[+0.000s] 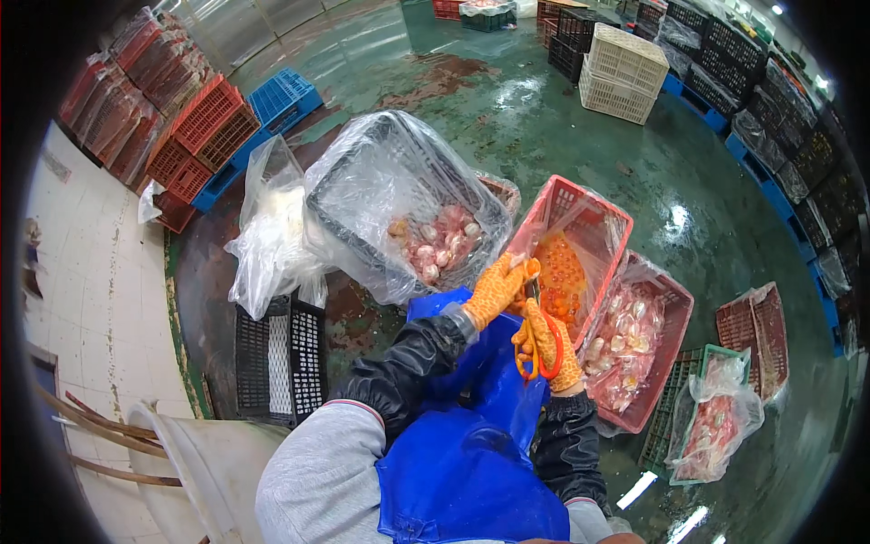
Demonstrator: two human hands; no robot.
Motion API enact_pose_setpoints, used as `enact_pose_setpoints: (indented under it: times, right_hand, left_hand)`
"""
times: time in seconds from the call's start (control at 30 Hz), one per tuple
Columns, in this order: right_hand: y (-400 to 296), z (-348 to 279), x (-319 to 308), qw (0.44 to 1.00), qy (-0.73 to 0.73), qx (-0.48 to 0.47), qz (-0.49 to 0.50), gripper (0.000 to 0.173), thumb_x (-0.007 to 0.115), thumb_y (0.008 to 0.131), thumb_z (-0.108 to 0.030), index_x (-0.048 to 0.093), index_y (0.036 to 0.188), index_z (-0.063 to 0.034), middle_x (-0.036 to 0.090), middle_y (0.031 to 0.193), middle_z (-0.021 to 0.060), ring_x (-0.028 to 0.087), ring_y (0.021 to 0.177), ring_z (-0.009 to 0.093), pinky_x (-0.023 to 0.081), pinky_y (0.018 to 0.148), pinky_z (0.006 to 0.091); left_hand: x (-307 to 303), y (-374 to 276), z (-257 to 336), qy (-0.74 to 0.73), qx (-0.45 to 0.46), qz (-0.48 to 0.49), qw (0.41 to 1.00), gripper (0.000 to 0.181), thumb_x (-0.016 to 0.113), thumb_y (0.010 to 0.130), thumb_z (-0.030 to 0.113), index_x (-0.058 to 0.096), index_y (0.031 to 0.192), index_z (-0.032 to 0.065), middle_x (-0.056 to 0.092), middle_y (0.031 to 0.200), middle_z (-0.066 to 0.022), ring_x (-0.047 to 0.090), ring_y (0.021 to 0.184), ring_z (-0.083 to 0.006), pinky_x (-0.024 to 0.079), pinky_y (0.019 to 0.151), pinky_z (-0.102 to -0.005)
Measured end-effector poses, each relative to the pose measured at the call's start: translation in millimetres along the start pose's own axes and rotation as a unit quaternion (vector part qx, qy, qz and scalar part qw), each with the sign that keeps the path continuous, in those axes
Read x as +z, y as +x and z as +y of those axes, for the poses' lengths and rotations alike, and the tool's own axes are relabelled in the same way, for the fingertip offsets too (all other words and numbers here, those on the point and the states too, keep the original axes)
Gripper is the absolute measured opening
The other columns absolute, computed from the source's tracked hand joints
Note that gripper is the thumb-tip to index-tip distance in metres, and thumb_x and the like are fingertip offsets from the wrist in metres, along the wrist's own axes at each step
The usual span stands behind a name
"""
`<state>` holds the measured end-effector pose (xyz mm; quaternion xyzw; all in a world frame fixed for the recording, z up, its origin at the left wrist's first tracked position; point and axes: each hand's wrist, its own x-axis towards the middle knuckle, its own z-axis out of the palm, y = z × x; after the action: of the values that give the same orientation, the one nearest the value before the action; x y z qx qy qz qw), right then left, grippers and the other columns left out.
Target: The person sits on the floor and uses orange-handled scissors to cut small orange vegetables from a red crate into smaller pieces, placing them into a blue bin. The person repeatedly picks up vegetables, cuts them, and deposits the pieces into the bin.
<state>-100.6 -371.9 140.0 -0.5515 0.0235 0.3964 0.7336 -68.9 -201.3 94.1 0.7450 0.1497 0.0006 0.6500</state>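
Observation:
My left hand (pixel 497 291), in an orange patterned glove, is curled close to the scissor blades at the near left edge of a red crate (pixel 556 185). What its fingers hold is too small to make out. Scissors with orange-red handles (pixel 559 350) are gripped in my right hand (pixel 554 360), gloved alike, blades pointing up towards my left hand. Plastic film lines the red crate, and round orange yolks (pixel 561 272) lie in liquid inside it. To the left, a film-lined dark crate (pixel 353 224) holds pale egg-like pieces with pink tissue (pixel 442 245).
Right of the yolks, another red crate (pixel 669 340) contains more pink and white pieces. A green crate (pixel 714 350) stands farther right. White plastic bags (pixel 272 238) rest above a black crate (pixel 262 367). At lower left is a large white tub (pixel 224 462). Stacked crates (pixel 625 68) stand beyond.

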Motion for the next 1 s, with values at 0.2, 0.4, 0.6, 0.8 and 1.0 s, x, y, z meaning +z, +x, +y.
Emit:
enact_pose_setpoints:
  times: [0.2, 0.4, 0.6, 0.8, 1.0]
  right_hand:
    - [2, 2, 3, 0.955, -0.256, -0.113, 0.096, 0.037, 0.064, 0.086, -0.036, 0.061, 0.103, -0.0033, 0.059, 0.069, 0.0072, 0.057, 0.061, 0.018, 0.046, 0.054, 0.0306]
    - [-35, -12, 6, 0.867, -0.449, -0.147, 0.16, 0.048, 0.066, 0.082, -0.041, 0.058, 0.11, -0.0037, 0.064, 0.08, 0.0171, 0.063, 0.073, 0.028, 0.048, 0.067, 0.0391]
    - [-43, -12, 11, 0.869, -0.428, -0.179, 0.172, 0.047, 0.068, 0.084, -0.029, 0.055, 0.12, -0.0015, 0.066, 0.096, 0.015, 0.063, 0.082, 0.021, 0.049, 0.074, 0.0333]
    - [-31, 10, 1, 0.945, -0.256, -0.152, 0.135, 0.04, 0.07, 0.083, -0.018, 0.057, 0.118, -0.0025, 0.061, 0.082, 0.0031, 0.055, 0.068, 0.009, 0.045, 0.06, 0.0228]
    - [-37, 8, 16, 0.982, -0.138, -0.09, 0.096, 0.038, 0.071, 0.083, -0.018, 0.058, 0.117, -0.0049, 0.055, 0.071, -0.0038, 0.045, 0.054, 0.001, 0.035, 0.047, 0.0158]
  left_hand:
    - [-20, 0, 7, -0.421, -0.048, -0.193, 0.885, 0.031, 0.056, 0.092, 0.033, 0.056, 0.112, 0.0099, 0.062, 0.087, -0.004, 0.05, 0.059, -0.0117, 0.045, 0.053, -0.024]
    - [-33, -11, 28, -0.468, -0.034, -0.12, 0.875, 0.039, 0.051, 0.094, 0.032, 0.05, 0.124, 0.0082, 0.06, 0.115, -0.0127, 0.062, 0.094, -0.0249, 0.053, 0.072, -0.0337]
    - [-30, -7, 25, -0.393, -0.044, -0.106, 0.912, 0.031, 0.058, 0.09, 0.014, 0.053, 0.12, 0.0041, 0.061, 0.114, -0.013, 0.063, 0.1, -0.0257, 0.054, 0.079, -0.0358]
    - [-17, -19, 41, -0.435, -0.011, -0.137, 0.89, 0.034, 0.061, 0.087, 0.009, 0.053, 0.12, 0.004, 0.062, 0.111, -0.0103, 0.063, 0.097, -0.022, 0.054, 0.079, -0.0336]
    - [-19, -14, 31, -0.394, 0.044, -0.127, 0.909, 0.028, 0.059, 0.084, 0.005, 0.057, 0.111, 0.0029, 0.062, 0.09, -0.0064, 0.059, 0.078, -0.0133, 0.049, 0.069, -0.0275]
